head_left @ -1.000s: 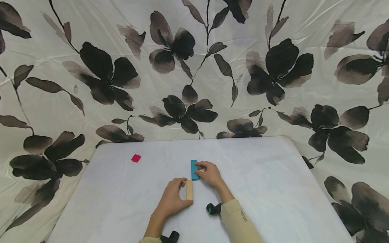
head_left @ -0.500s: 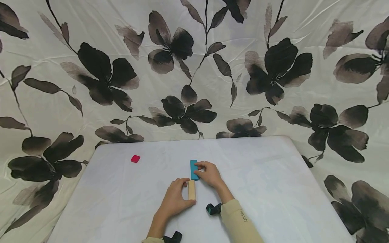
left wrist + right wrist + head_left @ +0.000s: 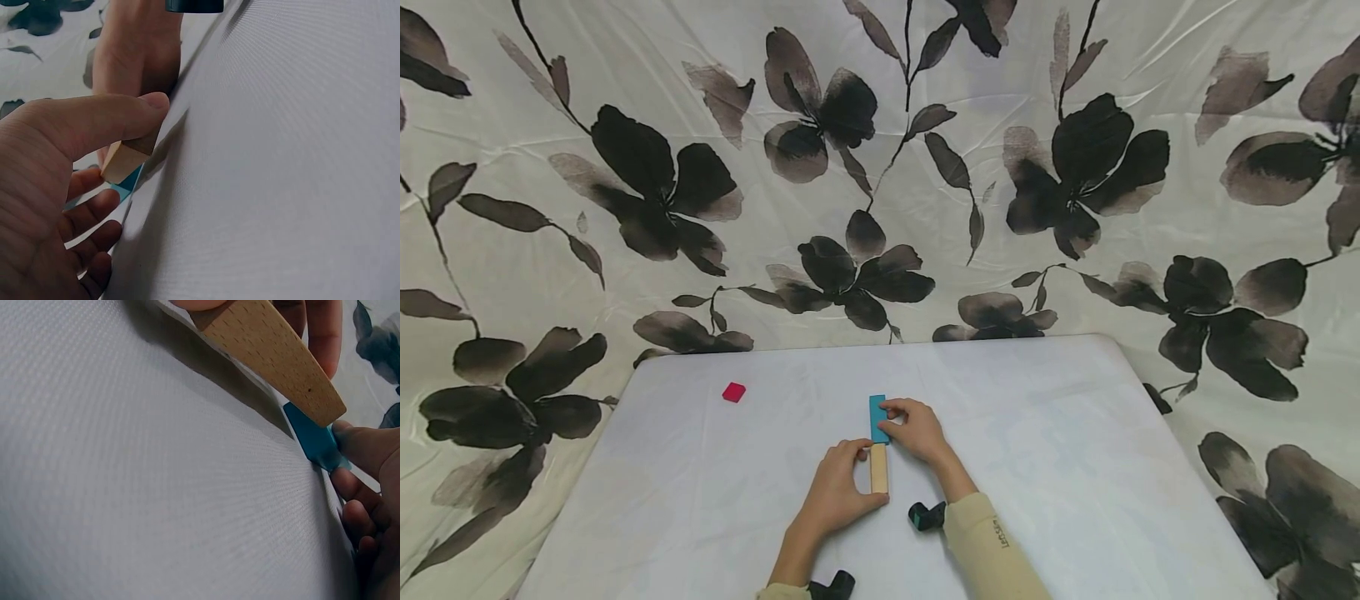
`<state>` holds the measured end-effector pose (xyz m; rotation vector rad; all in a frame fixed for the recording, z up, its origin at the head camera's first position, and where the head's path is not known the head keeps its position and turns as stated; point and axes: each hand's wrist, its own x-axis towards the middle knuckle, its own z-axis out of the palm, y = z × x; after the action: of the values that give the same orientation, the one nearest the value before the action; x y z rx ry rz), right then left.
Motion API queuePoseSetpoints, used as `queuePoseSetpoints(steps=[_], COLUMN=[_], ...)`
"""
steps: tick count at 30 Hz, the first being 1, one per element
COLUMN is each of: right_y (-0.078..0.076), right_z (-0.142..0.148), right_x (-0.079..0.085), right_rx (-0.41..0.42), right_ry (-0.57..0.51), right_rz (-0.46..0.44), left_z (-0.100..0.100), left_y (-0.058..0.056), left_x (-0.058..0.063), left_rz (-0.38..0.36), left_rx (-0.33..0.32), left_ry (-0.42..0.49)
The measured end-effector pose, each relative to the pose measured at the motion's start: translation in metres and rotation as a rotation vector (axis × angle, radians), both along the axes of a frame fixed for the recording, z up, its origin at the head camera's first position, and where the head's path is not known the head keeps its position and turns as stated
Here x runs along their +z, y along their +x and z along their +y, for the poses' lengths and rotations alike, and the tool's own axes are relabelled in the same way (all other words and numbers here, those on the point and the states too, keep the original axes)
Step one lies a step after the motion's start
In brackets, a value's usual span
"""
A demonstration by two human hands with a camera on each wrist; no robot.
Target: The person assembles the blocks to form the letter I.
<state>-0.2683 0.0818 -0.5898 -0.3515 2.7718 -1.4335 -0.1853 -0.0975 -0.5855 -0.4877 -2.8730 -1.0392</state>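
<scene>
In the head view, my left hand (image 3: 833,487) grips a plain wooden block (image 3: 879,469) by its two ends, thumb at the near end and fingertip at the far end. A flat blue block (image 3: 877,415) lies lengthwise just beyond it, and the two line up almost end to end. The thumb and index finger of my right hand (image 3: 919,431) hold the blue block at its right side. From the right wrist, the wooden block (image 3: 275,359) shows above the cloth with a shadow under it, one end overlapping the blue block (image 3: 309,434).
A small red block (image 3: 733,392) lies at the far left of the white-covered table (image 3: 1037,433). Behind the table's far edge hangs a floral cloth (image 3: 970,167). Dark wrist devices (image 3: 927,516) sit on both wrists.
My left hand has shifted to the right with the wooden block, bringing it in line with the blue block. The right hand and the blue block stay nearly still.
</scene>
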Motion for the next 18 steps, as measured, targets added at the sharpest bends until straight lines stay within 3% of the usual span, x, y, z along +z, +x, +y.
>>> queuePoseSetpoints(steps=[18], right_y=[0.0013], right_z=[-0.0002], right_x=[0.0016], right_rx=[0.008], right_ry=[0.000], right_rz=[0.002], left_z=[0.0018], left_y=[-0.0031], left_x=[-0.0031], left_rz=[-0.001], left_rx=[0.007], left_ry=[-0.004])
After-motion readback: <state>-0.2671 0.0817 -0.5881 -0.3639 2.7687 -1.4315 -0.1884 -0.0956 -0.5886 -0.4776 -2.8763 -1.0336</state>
